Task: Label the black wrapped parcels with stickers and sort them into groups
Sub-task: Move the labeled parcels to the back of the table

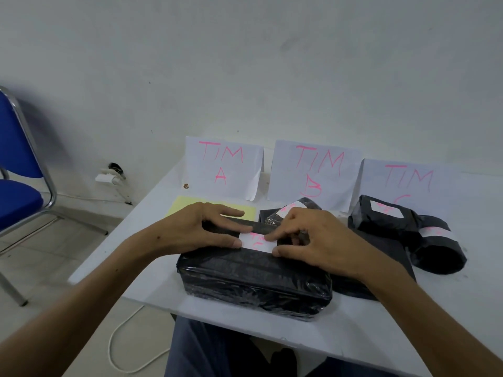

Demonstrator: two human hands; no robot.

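A large black wrapped parcel [253,278] lies on the white table [353,336] in front of me. A white sticker [258,242] with pink writing sits on its top face. My left hand [196,227] rests on the parcel's top with straight fingers, its thumb at the sticker's left edge. My right hand [307,238] presses the sticker's right side with fingertips and thumb. Behind it sits a labelled black parcel [294,210] below the "TIM B" sign [313,172]. Two labelled black parcels [386,216] [438,248] lie below the "TIM C" sign [408,178].
The "TIM A" sign [223,167] leans on the wall at the left, with a yellow sheet [185,208] before it. A flat black parcel [381,246] lies under my right wrist. A blue chair [16,170] stands left of the table; a white cable [117,346] lies on the floor.
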